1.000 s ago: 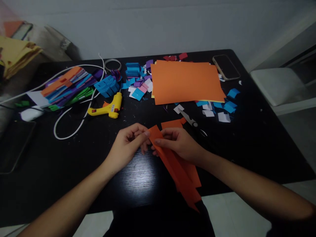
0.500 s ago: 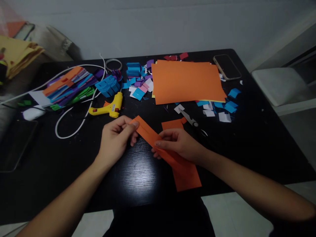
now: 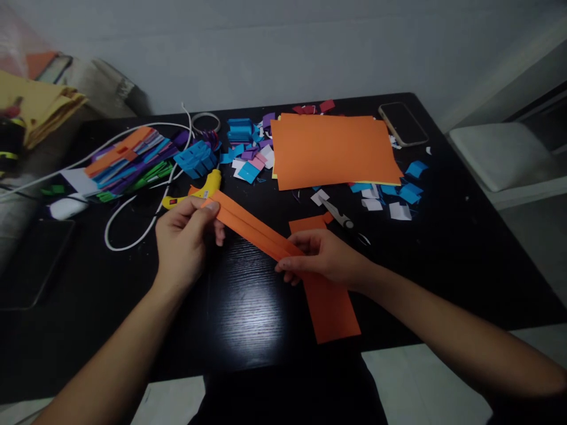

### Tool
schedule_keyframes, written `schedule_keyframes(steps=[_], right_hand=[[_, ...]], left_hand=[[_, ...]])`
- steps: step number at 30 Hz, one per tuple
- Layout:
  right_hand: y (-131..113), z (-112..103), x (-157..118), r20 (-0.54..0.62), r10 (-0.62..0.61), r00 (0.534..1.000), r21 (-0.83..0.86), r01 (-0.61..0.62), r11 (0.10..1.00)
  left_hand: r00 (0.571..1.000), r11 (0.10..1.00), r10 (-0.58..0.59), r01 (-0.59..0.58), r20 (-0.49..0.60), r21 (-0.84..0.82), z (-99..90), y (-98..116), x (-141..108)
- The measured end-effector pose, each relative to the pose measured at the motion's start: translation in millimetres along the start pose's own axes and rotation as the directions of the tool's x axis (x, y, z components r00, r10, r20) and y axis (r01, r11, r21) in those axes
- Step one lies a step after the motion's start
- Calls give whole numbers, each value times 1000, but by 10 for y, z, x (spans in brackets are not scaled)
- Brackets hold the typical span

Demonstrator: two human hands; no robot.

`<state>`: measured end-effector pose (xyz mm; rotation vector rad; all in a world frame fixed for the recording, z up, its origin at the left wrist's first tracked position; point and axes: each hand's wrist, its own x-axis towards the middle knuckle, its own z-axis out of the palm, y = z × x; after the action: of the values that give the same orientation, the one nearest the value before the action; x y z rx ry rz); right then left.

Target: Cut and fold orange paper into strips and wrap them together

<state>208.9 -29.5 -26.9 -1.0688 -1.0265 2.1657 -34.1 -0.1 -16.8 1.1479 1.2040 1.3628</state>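
A long orange paper strip [image 3: 254, 229] with creases along its length is stretched between my two hands above the table. My left hand [image 3: 186, 230] pinches its far left end between thumb and fingers. Near the other end, my right hand [image 3: 319, 257] grips the strip, covering that part of it. Under my right hand lies another orange paper piece [image 3: 332, 310], flat on the black table. Just beyond my left hand is a yellow glue gun [image 3: 208, 186], partly covered by the hand and strip. Scissors [image 3: 339, 215] lie beyond my right hand.
Orange sheets [image 3: 332, 150] lie stacked at the back among coloured paper scraps [image 3: 410, 192]. A phone [image 3: 403, 124] rests at the back right. Bundled paper strips [image 3: 133, 159], a white cable [image 3: 110, 218] and a dark flat device [image 3: 35, 260] occupy the left.
My left hand has moved left, towards the glue gun, with the strip's end. More of the strip now shows between my hands, while my right hand has stayed nearly in place.
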Motion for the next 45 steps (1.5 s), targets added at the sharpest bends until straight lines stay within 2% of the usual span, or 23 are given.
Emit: schedule_keyframes(steps=[3,5,7,8,9,11,13,15,16,17,19,23,25,27,29,31,35,40,45], right_hand=[[-32,-32,4,-61,-56,997,-103,50,993],[-63,-58,-5,-107,-114,988,-210,89,974],[-95,-83,-21,-114,-148,982,-359,99,928],[-109,-93,-31,-94,-157,983,-439,101,893],[-119,-100,-39,-63,-162,985,-509,108,854],[-125,-107,-49,11,-161,987,-591,136,795],[-113,-105,-48,58,-156,986,-583,161,797],[-89,-96,-40,48,-161,986,-538,162,827],[-77,-90,-34,28,-171,985,-512,161,844],[-68,-83,-28,5,-184,983,-481,164,861],[-57,-70,-15,-42,-215,976,-394,182,901],[-50,-53,22,-125,-251,960,-164,230,959],[-36,-48,43,-178,-264,948,-101,250,963],[-10,-40,59,-217,-280,935,-60,274,960],[25,-27,66,-230,-289,929,-36,289,957],[60,-11,61,-229,-291,929,-43,288,957],[102,20,42,-205,-312,928,-78,302,950],[63,38,27,-253,-364,896,-80,356,931],[42,67,-13,-296,-424,856,-164,392,905]], left_hand=[[1000,999,-13,13,-7,-47,-65,-5,65],[999,999,44,-44,15,-12,-115,10,100],[984,974,152,-166,98,155,-160,59,112],[968,938,173,-219,181,270,-175,98,106],[948,889,137,-246,286,388,-183,144,90],[868,808,-34,-267,495,524,-170,236,35],[727,810,-197,-257,658,527,-123,300,-38],[593,840,-304,-202,746,504,-59,310,-108],[550,850,-339,-168,763,499,-27,296,-138],[528,858,-365,-128,767,497,1,272,-162],[530,871,-406,-23,745,491,44,211,-199],[586,881,-468,246,661,405,88,118,-234],[583,874,-485,351,652,336,101,100,-243],[556,859,-499,418,665,295,114,93,-251],[524,844,-515,447,678,297,131,87,-264],[510,845,-516,433,688,313,157,80,-280],[543,878,-466,384,699,287,223,52,-319],[589,863,-485,441,646,246,240,18,-340],[584,857,-485,466,651,221,232,31,-338]])
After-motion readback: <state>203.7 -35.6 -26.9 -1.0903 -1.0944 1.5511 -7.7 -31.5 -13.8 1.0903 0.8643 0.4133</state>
